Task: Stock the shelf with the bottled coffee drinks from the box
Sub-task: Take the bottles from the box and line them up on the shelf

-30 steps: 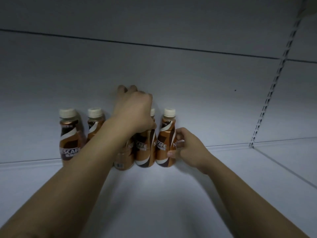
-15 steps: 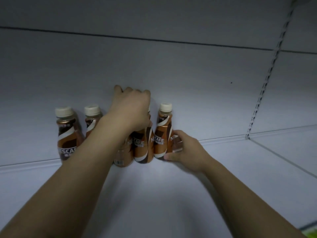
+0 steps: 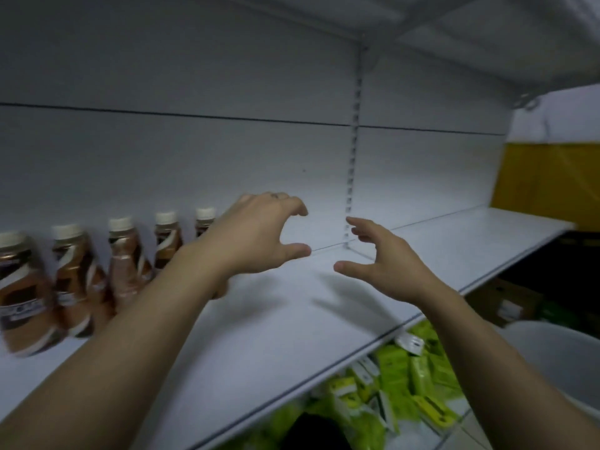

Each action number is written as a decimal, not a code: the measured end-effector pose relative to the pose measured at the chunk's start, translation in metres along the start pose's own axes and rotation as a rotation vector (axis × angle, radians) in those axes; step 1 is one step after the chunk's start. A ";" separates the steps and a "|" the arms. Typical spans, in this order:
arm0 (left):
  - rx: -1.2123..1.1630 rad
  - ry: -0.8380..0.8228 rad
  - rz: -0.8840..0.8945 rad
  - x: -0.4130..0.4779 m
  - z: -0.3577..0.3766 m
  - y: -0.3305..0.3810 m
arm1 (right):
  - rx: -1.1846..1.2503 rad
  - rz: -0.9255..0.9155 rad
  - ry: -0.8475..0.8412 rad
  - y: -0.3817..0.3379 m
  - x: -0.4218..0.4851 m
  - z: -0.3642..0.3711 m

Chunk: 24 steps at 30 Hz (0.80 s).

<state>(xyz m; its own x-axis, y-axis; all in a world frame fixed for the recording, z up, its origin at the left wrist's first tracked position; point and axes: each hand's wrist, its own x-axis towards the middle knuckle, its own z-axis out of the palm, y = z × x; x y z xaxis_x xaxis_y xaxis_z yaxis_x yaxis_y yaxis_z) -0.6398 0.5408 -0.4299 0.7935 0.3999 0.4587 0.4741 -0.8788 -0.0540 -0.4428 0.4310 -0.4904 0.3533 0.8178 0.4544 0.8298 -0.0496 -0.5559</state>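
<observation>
Several brown coffee bottles [image 3: 74, 271] with cream caps stand in a row against the back wall at the left of the white shelf [image 3: 285, 326]. My left hand [image 3: 259, 235] hovers above the shelf, just right of the last bottle [image 3: 204, 220], fingers curled apart and holding nothing. My right hand [image 3: 386, 261] hovers beside it, also spread and empty. Both hands are clear of the bottles. The box is not clearly in view.
The shelf stretches bare to the right past a slotted upright [image 3: 352, 177]. Green packets [image 3: 399, 378] fill the shelf below. A white tub [image 3: 548, 358] sits at lower right, a yellow panel [image 3: 545, 183] at far right. Another shelf hangs overhead.
Both hands have let go of the bottles and pulled back to the right. The view has swung right, so the bottle row now sits at the left.
</observation>
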 end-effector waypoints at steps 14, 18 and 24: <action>-0.454 -0.321 0.590 0.087 0.148 0.310 | -0.255 0.770 0.134 0.167 -0.246 -0.162; -0.519 -0.540 0.728 0.065 0.205 0.418 | -0.285 1.108 0.077 0.209 -0.348 -0.181; -0.551 -0.856 0.860 0.005 0.291 0.545 | -0.135 1.494 -0.085 0.267 -0.473 -0.176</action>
<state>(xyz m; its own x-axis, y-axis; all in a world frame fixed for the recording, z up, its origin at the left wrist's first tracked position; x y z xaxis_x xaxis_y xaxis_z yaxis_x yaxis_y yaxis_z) -0.2667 0.1392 -0.7149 0.8446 -0.4738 -0.2494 -0.3497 -0.8409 0.4132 -0.3120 -0.0703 -0.7312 0.8654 -0.0034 -0.5011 -0.2288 -0.8923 -0.3892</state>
